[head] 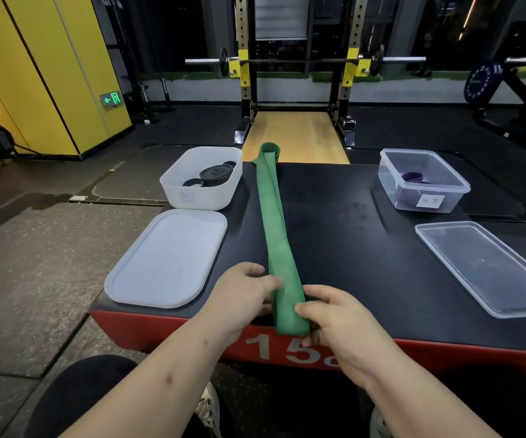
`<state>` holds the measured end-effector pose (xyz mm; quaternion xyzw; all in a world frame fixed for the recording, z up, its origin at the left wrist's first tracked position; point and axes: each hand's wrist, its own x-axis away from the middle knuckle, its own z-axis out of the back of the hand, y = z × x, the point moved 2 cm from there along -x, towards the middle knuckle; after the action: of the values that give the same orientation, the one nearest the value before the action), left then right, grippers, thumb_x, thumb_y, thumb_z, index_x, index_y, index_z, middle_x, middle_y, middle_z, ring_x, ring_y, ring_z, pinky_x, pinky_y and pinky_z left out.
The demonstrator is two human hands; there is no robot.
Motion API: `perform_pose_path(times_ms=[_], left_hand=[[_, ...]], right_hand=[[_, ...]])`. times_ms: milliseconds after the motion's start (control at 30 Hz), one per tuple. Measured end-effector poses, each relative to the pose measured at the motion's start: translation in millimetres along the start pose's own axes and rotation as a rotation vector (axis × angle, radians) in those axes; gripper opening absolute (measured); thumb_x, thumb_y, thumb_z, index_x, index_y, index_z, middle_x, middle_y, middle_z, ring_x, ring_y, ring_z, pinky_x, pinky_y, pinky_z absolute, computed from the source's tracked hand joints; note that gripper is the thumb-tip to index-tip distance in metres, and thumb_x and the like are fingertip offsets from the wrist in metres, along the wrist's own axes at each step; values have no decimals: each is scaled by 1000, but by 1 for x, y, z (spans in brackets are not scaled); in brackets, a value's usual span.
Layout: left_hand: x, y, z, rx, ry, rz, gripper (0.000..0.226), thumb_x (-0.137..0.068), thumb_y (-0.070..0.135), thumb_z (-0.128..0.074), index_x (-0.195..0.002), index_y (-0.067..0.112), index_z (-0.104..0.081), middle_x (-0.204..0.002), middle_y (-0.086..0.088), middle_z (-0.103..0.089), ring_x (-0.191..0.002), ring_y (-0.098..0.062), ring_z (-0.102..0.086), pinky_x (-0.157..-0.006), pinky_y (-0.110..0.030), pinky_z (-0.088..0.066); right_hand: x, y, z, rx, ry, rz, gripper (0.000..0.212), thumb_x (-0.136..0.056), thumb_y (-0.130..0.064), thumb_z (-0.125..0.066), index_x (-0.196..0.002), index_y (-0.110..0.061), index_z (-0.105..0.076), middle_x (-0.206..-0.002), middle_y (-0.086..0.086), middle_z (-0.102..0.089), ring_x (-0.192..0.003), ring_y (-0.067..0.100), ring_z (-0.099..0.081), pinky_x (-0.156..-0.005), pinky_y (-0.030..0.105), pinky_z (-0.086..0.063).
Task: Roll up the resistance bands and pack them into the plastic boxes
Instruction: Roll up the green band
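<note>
Rolling step, at its start. Left hand (242,295) and right hand (340,324) pinch the near end of the green band (274,232), fingers (307,308) clamped on its edges at the table (350,235) rim. The band lies flat, running straight away from the fingers. Next move, as judged: fold the end over and roll forward evenly. Far left of the fingers, the white box (198,194) holds black rolls (216,175); far right, the clear box (407,202).

A gym: a squat rack (296,58) with a loaded barbell (302,61), rubber floor mats (50,263).
</note>
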<state>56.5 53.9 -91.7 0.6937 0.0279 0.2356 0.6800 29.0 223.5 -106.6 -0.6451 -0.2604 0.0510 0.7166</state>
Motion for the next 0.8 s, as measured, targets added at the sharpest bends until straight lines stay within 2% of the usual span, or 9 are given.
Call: perform_pose_path(times_ms=[67,133,267,367,433,500,567,700,800], left_hand=[[-10,4,-1,-27,29,-5,65,-74,30,-77,-133,12,-54,-119,-13,-69,-96,-26,-75,-76,-41,-63],[-20,7,-1,-8,46,1,60,-84,27,-76,-136,12,-52,-121,-14,-68,-100,-30,-73,-71,-38,-61],[-37,11,0,48,35,39,41,-95,13,-69,-132,10,-52,-118,-19,-68,-102,-37,-72,-68,-40,-60],[-41,12,2,50,2,19,21,-94,1,-65,-113,10,-62,-106,-16,-74,-80,-24,-74,-60,-33,-58],[-40,12,4,54,-33,4,20,-94,-3,-62,-107,11,-66,-94,-11,-75,-65,-15,-70,-55,-28,-54],[-41,10,4,74,-52,1,22,-94,-5,-61,-110,9,-66,-88,-10,-75,-62,-14,-69,-53,-28,-54],[-43,8,4,99,-55,-5,26,-93,-5,-63,-114,10,-66,-91,-11,-75,-66,-16,-71,-54,-29,-55],[-48,5,5,125,-62,-17,30,-92,-4,-65,-116,14,-66,-93,-11,-75,-69,-17,-71,-57,-30,-55],[-52,4,6,148,-83,-18,32,-92,-4,-65,-118,15,-65,-94,-10,-76,-72,-20,-71,-59,-32,-56]], right_hand=[[-1,0,0,55,-40,-1,47,-84,-23,-71,-131,-20,-65,-104,5,-79,-96,30,-76,-87,45,-60],[-2,-4,1,97,-82,2,52,-74,-28,-71,-126,-23,-67,-102,4,-78,-97,24,-76,-95,51,-58],[-6,-15,2,132,-179,-35,51,-69,-24,-75,-118,-18,-66,-98,10,-78,-93,30,-77,-91,52,-60],[-11,-32,5,149,-316,-97,49,-72,-22,-77,-118,-10,-64,-102,14,-78,-95,33,-76,-82,43,-60],[-21,-45,8,189,-375,-124,37,-84,-24,-78,-115,-8,-67,-104,14,-78,-94,31,-76,-83,40,-60],[-45,-57,12,173,-276,-124,23,-97,-26,-69,-112,-8,-68,-105,15,-77,-91,26,-77,-85,38,-62],[-78,-65,15,99,-141,-126,21,-101,-27,-64,-112,-9,-65,-112,20,-72,-96,28,-75,-86,37,-62],[-136,-83,10,-24,-68,-132,31,-100,-22,-65,-122,-1,-59,-116,25,-68,-100,32,-72,-80,36,-62],[-174,-96,0,-78,-20,-93,35,-99,-17,-65,-129,2,-60,-121,27,-67,-105,32,-71,-90,38,-60]])
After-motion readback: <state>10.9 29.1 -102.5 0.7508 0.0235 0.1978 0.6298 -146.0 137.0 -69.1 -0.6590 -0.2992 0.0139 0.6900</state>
